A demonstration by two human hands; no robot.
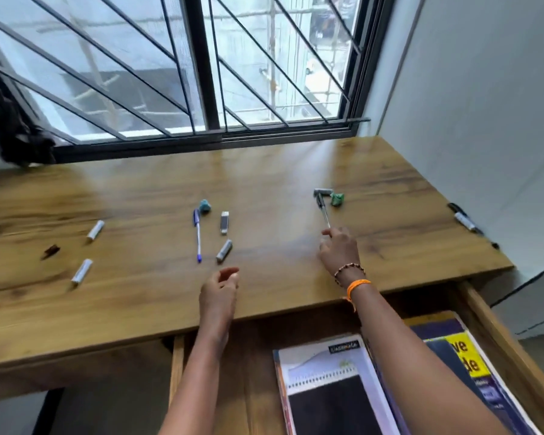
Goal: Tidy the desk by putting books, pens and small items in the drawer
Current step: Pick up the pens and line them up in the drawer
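Head view: right hand (339, 251) pinching grey pen (323, 211); left hand (219, 291) loosely curled, holding nothing.

Setting: a study corner in a private room, most likely a home. Indicators: a wood-grain tabletop (264, 171) fits into the angle between a plain pale wall (484, 105) and a sliding window (201, 67) with a dark frame and diagonal security bars. Through the glass, the wall of a neighbouring building is visible. Stationery lies scattered on the tabletop: a blue pen (198, 235), markers (465, 221), small batteries (95, 230). An open drawer (496, 334) under the tabletop contains notebooks (330, 381).
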